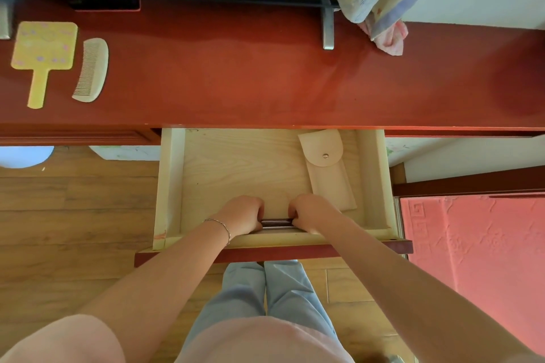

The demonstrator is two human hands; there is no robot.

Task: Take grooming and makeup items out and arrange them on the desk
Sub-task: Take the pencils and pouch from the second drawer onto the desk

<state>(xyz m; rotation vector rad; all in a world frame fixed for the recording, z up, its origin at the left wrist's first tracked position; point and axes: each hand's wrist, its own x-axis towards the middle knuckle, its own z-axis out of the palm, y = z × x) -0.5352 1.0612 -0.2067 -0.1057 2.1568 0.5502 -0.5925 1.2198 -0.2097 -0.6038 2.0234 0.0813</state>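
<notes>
While the mirror (44,50) and comb (92,69) already lie on the counter (265,82) | left hand (243,215) and right hand (312,214) both grip a small dark thing (276,223) in the drawer (169,186) — pouch (327,168) still inside — about half left.

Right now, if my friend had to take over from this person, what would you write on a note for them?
Left hand and right hand: both grip one small dark item at the near end of the open drawer; I cannot tell what it is.
Done: yellow hand mirror and comb lie side by side on the desk, far left.
Left: lift the dark item out and place it on the desk. A beige snap pouch still lies on the drawer's right side; take that out too.
</notes>
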